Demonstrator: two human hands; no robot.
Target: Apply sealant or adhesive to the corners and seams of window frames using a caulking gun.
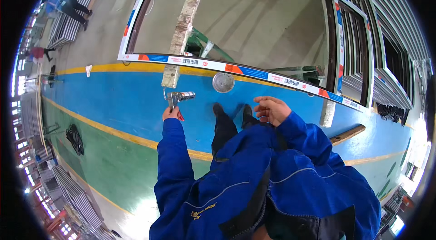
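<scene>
My left hand [170,113] grips a caulking gun [175,98] with a bent rod end, a printed cartridge and a bit of red at the handle. It is held just short of the near edge of a large dark window frame [204,64] covered in white, blue and red protective film. Empty, with its fingers loosely curved and apart, my right hand [272,110] hovers in front of that same edge. The frame lies flat across supports, among them a worn, pale-wrapped beam [185,22] at the left.
On the blue floor stands a round metal tin [223,83]. A wooden bar [347,134] is at my right. Stacked frames [395,54] crowd the right side. Black cable [75,139] lies coiled on the green floor; a person [75,8] is far left.
</scene>
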